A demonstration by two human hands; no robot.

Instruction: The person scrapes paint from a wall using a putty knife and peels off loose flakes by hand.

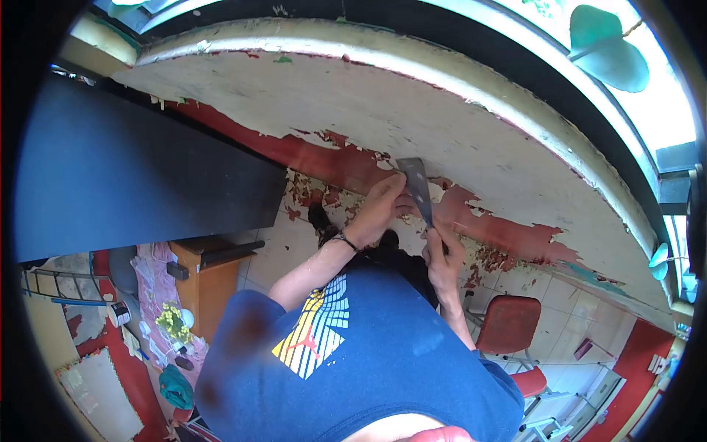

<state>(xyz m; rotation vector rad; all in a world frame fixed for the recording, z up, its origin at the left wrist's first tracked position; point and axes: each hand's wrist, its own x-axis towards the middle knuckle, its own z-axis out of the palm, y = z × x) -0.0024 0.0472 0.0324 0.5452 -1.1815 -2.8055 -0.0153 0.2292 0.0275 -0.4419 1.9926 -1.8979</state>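
My right hand (445, 259) is closed around the handle end of a paint scraper, whose wide grey metal blade (417, 183) points up at the wall. My left hand (377, 209), with a dark band at the wrist, grips the left edge of that blade; part of its fingers is hidden. The scraper's tip lies against the wall (353, 96), along a ragged border where pale paint gives way to a red layer (324, 162). Flakes of loose paint stick out around the blade.
Paint chips (492, 261) litter the tiled floor below the wall. A large dark panel (147, 169) stands at left, near a wooden cabinet (210, 283). A red chair (508, 324) is at lower right. Windows with leaves (607, 51) run above the wall's ledge.
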